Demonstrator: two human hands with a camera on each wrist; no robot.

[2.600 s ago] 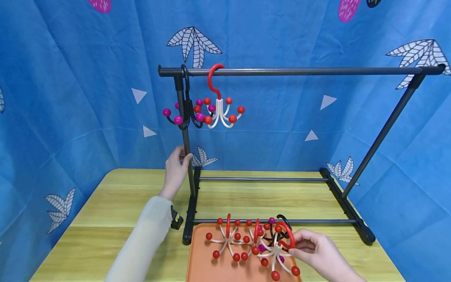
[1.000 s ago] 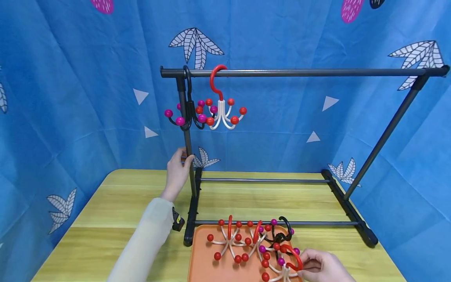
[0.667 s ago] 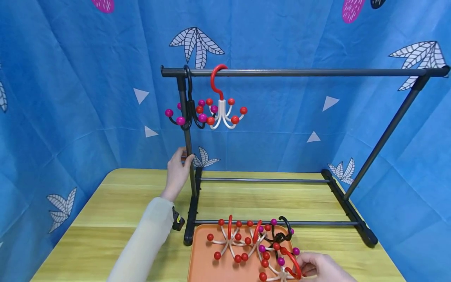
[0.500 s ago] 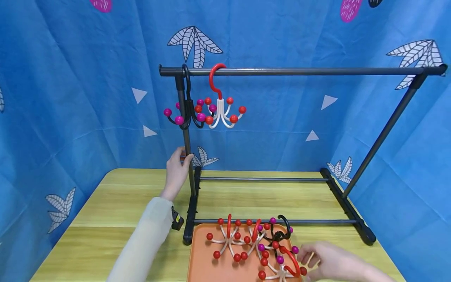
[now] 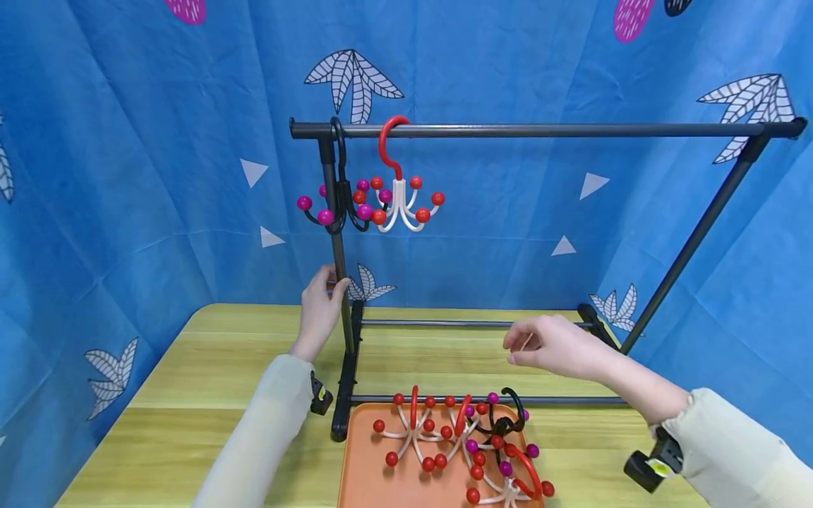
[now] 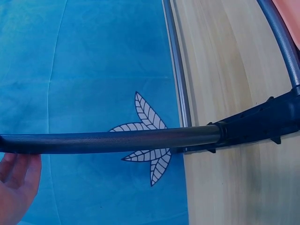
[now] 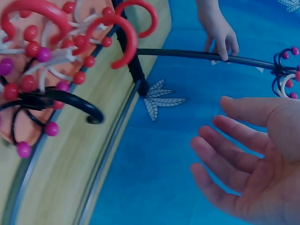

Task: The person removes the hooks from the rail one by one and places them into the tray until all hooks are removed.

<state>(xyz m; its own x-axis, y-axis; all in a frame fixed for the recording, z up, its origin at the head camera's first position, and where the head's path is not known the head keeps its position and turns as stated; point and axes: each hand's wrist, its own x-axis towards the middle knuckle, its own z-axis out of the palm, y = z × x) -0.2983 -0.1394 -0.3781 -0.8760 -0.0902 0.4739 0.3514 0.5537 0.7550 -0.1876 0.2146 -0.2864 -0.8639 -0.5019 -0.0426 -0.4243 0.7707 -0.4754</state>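
My left hand [image 5: 319, 310] holds the rack's left upright post [image 5: 339, 247] between thumb and fingers; fingertips show below the post in the left wrist view. My right hand [image 5: 565, 347] hovers over the table inside the rack, fingers loosely bent and holding nothing; in the right wrist view its palm and spread fingers are bare. On the top bar [image 5: 540, 130] hang a black hook hanger [image 5: 343, 190] with magenta balls and a white one [image 5: 398, 194] with a red hook. Several similar hangers lie on an orange tray [image 5: 362, 487], including a black one [image 5: 504, 426] and a red-hooked one [image 5: 530, 469] at front right.
The black rack stands on a wooden table [image 5: 209, 395], its lower rods [image 5: 470, 323] running across behind the tray. Its right post [image 5: 699, 236] slants up behind my right arm. A blue patterned curtain [image 5: 476, 268] surrounds the table's back and sides.
My right hand has let go of the red-hooked hanger, which now lies lower at the tray's front right, and has risen up and away from it. The left hand stays on the post.
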